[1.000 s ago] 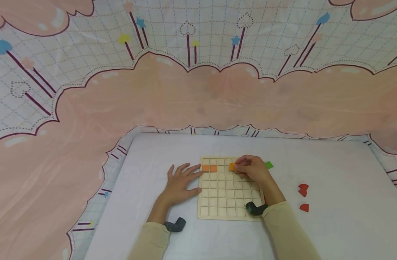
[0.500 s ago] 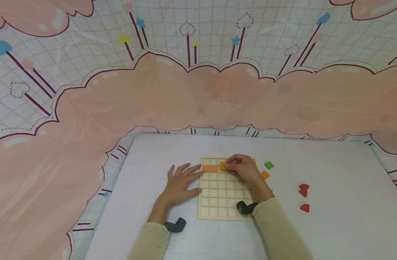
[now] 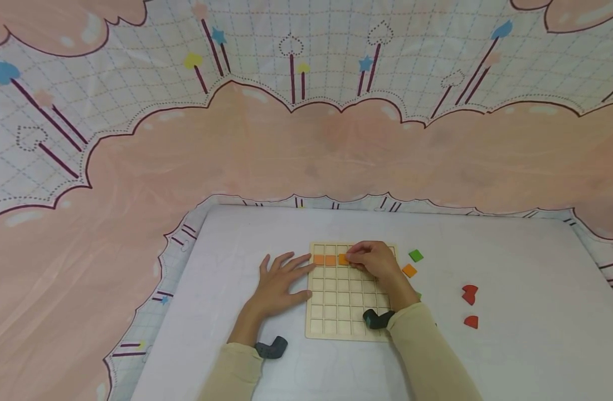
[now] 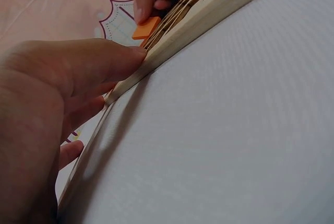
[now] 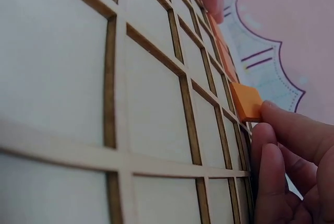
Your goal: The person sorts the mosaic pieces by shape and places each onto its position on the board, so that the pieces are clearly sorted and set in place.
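Head view, right hand (image 3: 374,260) pinching third orange tile (image 3: 343,259), two seated, left hand (image 3: 278,284) flat.

Table cover (image 3: 512,334): plain white sheet, spread flat.
Backdrop (image 3: 306,150): pink cloud-print cloth with a pale checked upper part (hearts and stars on dark stems), rising behind the table.
Green tile (image 3: 415,255): lies on the white sheet, just off the wooden board's far right corner.
Loose orange tile (image 3: 409,270): on the sheet, just nearer than the green one, close beside the board's right edge.
Red pieces (image 3: 469,293): two, well to the right; the far one notched, the near one (image 3: 470,321) rounded on one side.
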`<state>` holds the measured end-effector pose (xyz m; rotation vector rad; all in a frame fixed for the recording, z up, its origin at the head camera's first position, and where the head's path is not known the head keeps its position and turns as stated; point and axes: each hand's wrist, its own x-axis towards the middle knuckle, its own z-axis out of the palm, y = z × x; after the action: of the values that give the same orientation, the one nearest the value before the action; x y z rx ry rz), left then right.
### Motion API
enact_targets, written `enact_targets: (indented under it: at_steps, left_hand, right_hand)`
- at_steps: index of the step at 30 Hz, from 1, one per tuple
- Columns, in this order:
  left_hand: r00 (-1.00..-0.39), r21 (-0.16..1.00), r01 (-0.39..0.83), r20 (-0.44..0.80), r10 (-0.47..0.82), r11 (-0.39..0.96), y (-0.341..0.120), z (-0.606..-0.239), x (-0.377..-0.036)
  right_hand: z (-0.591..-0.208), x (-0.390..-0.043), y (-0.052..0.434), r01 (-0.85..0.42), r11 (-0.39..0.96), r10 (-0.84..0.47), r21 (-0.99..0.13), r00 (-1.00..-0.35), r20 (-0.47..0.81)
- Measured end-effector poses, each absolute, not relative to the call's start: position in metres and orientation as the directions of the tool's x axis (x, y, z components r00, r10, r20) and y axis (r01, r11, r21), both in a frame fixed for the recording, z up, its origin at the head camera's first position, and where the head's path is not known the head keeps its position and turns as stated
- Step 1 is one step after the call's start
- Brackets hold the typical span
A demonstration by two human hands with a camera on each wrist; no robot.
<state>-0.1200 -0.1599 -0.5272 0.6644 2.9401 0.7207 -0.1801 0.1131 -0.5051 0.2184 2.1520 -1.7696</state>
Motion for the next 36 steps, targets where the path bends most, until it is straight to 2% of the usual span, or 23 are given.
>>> enact_targets:
  at_steps: [12,26,36]
  left_hand:
    - [-0.908,0.442,0.397,0.061,0.415,0.804,-0.1603,-0.5279,-0.1199]
    - [-0.9,0.454,0.411,0.065,0.431,0.79,-0.1612,-0.5267,-0.1207]
    - [-0.894,0.558,0.394,0.049,0.445,0.73,-0.1622,-0.5271,-0.1226]
  right_hand:
    - [-0.504,-0.1807,0.1127,0.349,0.268,-0.091,-0.898,-0.919,-0.384]
    - [-0.5063,-0.1818,0.1128,0.348,0.275,-0.09,-0.896,-0.919,-0.384]
    - [-0.504,-0.1811,0.1133,0.357,0.269,-0.09,-0.894,-0.915,-0.393]
